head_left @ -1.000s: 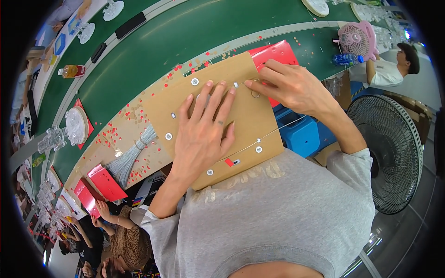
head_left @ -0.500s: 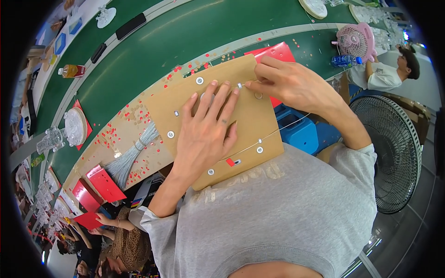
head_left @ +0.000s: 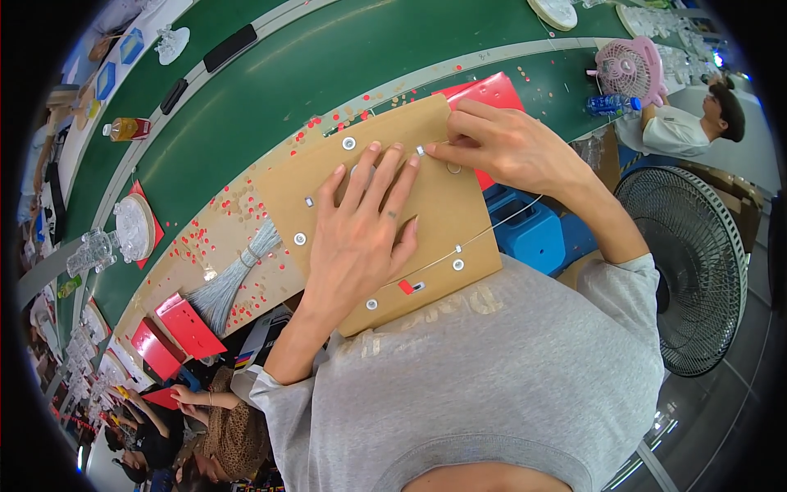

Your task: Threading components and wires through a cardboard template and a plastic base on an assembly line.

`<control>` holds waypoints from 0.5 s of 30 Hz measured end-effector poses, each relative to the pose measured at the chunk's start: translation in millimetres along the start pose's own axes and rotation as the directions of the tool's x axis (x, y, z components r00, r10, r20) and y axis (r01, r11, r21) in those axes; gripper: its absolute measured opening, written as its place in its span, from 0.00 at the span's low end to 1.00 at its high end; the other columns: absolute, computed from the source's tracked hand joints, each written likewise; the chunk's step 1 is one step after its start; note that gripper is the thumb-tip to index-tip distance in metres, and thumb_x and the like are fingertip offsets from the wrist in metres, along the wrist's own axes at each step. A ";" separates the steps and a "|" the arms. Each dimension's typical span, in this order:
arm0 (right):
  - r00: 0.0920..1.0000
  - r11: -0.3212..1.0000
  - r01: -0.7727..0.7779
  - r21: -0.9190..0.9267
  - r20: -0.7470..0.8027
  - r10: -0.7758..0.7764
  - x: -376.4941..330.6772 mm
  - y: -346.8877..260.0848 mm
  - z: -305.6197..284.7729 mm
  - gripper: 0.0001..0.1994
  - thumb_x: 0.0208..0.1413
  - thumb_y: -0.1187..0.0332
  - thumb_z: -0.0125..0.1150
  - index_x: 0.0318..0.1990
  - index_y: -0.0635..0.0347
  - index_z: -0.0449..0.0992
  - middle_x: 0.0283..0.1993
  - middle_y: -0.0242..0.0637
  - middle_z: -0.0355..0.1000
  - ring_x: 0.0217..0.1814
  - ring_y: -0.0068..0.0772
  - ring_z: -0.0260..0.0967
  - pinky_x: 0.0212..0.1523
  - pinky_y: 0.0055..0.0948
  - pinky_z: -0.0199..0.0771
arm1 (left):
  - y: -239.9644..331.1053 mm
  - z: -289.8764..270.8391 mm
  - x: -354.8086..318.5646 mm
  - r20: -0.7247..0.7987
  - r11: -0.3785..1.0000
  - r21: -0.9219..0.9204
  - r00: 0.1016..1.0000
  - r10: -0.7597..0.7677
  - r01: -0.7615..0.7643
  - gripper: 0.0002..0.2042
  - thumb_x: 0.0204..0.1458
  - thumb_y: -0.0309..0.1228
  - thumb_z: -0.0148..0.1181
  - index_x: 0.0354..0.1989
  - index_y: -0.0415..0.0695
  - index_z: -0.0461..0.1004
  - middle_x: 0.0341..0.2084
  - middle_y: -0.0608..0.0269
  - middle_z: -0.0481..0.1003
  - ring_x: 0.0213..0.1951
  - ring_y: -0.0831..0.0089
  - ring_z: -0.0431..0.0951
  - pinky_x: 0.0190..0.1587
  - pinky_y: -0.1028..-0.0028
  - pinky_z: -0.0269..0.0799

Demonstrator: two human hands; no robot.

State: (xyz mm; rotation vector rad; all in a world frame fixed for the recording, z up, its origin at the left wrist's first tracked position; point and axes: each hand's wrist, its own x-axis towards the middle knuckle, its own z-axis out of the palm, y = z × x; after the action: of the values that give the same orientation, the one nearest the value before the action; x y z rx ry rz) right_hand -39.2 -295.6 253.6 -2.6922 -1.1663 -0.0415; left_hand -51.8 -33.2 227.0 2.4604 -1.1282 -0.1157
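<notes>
While the left hand (head_left: 361, 238), fingers spread, stays flat on the brown board (head_left: 443, 205) at the bench's near edge, the right hand (head_left: 508, 148) has crept toward its far corner. It pinches a thin wire (head_left: 484, 234) (barely visible) beside 1 small clip (head_left: 420, 151), suggesting threading continues.

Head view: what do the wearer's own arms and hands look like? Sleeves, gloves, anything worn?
Both hands are bare: no gloves on the left hand or the right hand. No watch or bracelet shows at either wrist, and I can't tell about rings on the fingers. The forearms are uncovered. The grey T-shirt has short sleeves ending near the elbows, with faint pale lettering across its front.
</notes>
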 end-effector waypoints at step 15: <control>0.993 0.996 -0.001 0.093 -0.118 0.012 3.6 -3.1 6.2 0.19 0.44 0.73 0.63 0.47 0.62 0.81 0.41 0.37 0.74 0.42 0.37 0.74 0.36 0.34 0.80 | 0.2 -0.5 -2.1 -0.006 1.000 -0.015 1.000 -0.002 0.002 0.32 0.53 0.39 0.65 0.68 0.45 0.66 0.67 0.60 0.65 0.70 0.61 0.61 0.67 0.51 0.57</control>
State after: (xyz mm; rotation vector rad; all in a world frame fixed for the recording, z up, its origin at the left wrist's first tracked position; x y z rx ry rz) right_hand -39.3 -289.7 248.5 -2.5749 -1.0964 -0.1409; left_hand -53.2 -31.6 227.3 2.4472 -1.1181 -0.1174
